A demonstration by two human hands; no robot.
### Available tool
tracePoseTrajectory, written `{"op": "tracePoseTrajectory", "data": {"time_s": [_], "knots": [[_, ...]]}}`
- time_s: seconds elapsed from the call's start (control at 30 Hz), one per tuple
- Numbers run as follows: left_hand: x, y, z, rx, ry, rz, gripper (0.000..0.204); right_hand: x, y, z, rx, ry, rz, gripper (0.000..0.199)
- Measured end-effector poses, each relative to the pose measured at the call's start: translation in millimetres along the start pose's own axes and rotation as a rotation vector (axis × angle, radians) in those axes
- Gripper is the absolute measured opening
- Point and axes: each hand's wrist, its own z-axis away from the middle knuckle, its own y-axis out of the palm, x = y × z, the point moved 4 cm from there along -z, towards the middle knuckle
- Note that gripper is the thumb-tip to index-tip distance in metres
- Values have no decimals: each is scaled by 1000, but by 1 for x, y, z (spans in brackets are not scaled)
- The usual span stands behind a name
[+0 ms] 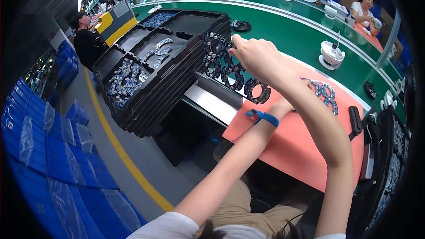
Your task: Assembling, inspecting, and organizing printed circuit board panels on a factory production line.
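The dark ring-board panel (228, 68) is raised on edge near the middle of the view; at least five rings can be counted on it, though fingers cover part. At its two o'clock, the right hand (261, 55) has thumb and forefinger bent together on the upper edge, seemingly pinching it. At four o'clock, the left hand (285, 104), with one blue wrist band (268, 118), is mostly behind the right forearm; I cannot tell whether its fingers are open or closed.

The step in hand looks like positioning the panel by its edge; the next move probably calls for a steady pinch and care with the neighbouring boards.

One metal channel (212, 102) is at seven o'clock. Between three and four o'clock, a cluster of blue-and-white boards (330, 95) rests on one orange mat (283, 150), too overlapped to count. At nine o'clock rises one stack of black trays (146, 115); its top tray bears a heap of boards (126, 79) and, in another compartment, a few loose ones.

Farther out, two black coils (240, 27) lie at twelve and past three o'clock. Three white devices (330, 57) show plainly between one and three. Three co-workers (86, 40) appear, and uncounted blue bins (57, 155) fill eight o'clock.
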Motion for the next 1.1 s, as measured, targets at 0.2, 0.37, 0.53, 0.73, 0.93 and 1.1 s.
{"op": "tracePoseTrajectory", "data": {"time_s": [0.2,0.37,0.53,0.73,0.93,1.1], "knots": [[-4,-4,-4,45,-16,-68,16,7,13,-18,-35,-28,5,29],[-1,-1,-5,26,-70,-20,15,9,23,-27,-30,-45,17,29],[-6,-6,-2,28,-67,-1,14,15,28,-34,-32,-70,39,29],[-1,0,-6,12,-73,-114,13,21,34,-38,-45,-69,64,29],[-3,-3,-1,-8,9,-41,14,17,37,-32,-31,-70,93,28],[-4,-4,0,-17,22,128,13,-14,54,-32,-156,-14,52,27]]}}
